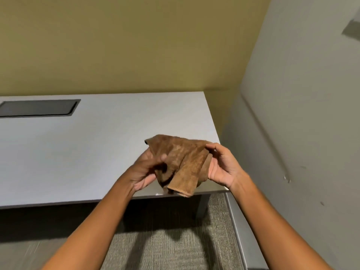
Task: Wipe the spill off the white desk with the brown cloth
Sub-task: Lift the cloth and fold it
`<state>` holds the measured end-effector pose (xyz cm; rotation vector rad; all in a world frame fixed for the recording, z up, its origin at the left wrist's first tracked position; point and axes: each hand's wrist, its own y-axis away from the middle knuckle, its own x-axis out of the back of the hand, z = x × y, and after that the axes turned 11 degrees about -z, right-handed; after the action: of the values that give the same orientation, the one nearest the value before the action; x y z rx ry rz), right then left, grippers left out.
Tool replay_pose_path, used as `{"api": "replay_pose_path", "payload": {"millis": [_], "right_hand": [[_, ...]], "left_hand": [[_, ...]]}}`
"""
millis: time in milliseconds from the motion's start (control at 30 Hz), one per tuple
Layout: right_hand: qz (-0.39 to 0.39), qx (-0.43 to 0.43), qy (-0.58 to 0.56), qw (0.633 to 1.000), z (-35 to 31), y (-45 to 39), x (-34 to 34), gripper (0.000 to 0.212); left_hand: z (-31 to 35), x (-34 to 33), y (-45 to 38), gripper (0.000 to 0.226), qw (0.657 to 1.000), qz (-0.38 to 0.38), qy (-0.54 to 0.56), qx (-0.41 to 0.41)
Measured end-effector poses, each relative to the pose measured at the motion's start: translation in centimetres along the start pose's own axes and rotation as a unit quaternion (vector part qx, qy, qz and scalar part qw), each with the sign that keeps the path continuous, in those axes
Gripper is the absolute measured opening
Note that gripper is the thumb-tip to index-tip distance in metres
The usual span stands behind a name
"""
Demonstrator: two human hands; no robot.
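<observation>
A: Where's your cloth right now?

B: You hold the brown cloth (180, 162) up in the air with both hands, above the near right corner of the white desk (93, 152). It is bunched and folded on itself, one flap hanging down past the desk's front edge. It does not look to be touching the desktop.

A: And your hands?

B: Your left hand (145, 170) is curled around the cloth's left side, thumb over the fabric, fingers underneath; it is a little blurred. Your right hand (222, 164) pinches the cloth's upper right edge between thumb and fingertips, the palm half open, facing left.

A: Edges and room?

B: The desk's front edge runs just below your hands, its right edge just behind your right hand. The right corner sits near a grey side wall (302, 104), with a narrow strip of floor between. To your left the desktop runs wide and bare out to the frame edge. The yellow-green back wall (126, 45) closes off the far edge. Below, grey carpet (165, 250) shows under the desk, and one desk leg (202, 205) stands at the near right corner.

A: The spill?

B: You cannot make it out from here; only a small white fleck (157, 194) on the front edge near the cloth's hanging flap.

A: Writing, labels?

B: None you can read.

A: Count?

B: One cloth, one desk, two hands, one dark rectangular inset panel (37, 107) at the desk's far left, one pale patch (351, 31) high on the side wall.
</observation>
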<state>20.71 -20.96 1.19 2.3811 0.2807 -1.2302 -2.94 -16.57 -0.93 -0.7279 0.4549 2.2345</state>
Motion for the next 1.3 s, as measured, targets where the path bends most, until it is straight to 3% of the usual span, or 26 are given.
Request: {"api": "replay_pose_path", "payload": {"millis": [167,300,500,733,800,933,1033,1100,1167,1300], "right_hand": [[0.011,-0.049,0.059,0.997,-1.7,1.4,-3.8,0.023],[0.017,-0.057,0.082,0.995,-4.5,2.9,-6.4,0.025],[0.039,-0.052,0.27,0.961,-9.1,2.6,-11.3,0.038],[-0.024,0.116,0.352,0.929,-13.7,1.9,-17.5,0.027],[-0.061,0.154,0.363,0.917,-14.8,2.2,-19.3,0.023],[-0.112,0.198,0.382,0.896,-16.6,2.5,-21.2,0.034],[-0.14,0.234,0.451,0.85,-17.4,2.8,-22.0,0.007],[-0.115,0.264,0.54,0.791,-17.9,3.5,-22.8,0.02],[-0.11,0.292,0.582,0.751,-18.5,4.4,-24.4,0.01],[-0.123,0.356,0.642,0.668,-19.7,5.3,-26.9,0.053]], "left_hand": [[3.5,-2.1,1.0,0.082,0.991,0.016,-0.104,0.086],[8.0,-3.1,1.8,0.075,0.992,0.041,-0.084,0.089],[14.7,-4.4,1.7,0.063,0.996,0.033,-0.078,0.039],[21.6,-7.2,0.2,0.056,0.994,0.037,-0.064,-0.086],[23.4,-7.9,-0.3,0.057,0.991,0.004,-0.065,-0.12],[25.8,-8.5,-1.3,0.056,0.985,-0.023,-0.084,-0.148],[26.9,-9.0,-1.9,0.049,0.979,-0.016,-0.107,-0.175],[28.1,-10.2,-2.0,0.05,0.971,-0.014,-0.133,-0.198],[29.6,-11.8,-1.7,0.036,0.961,-0.033,-0.143,-0.233],[32.3,-13.3,-2.0,0.03,0.957,-0.067,-0.133,-0.248]]}}
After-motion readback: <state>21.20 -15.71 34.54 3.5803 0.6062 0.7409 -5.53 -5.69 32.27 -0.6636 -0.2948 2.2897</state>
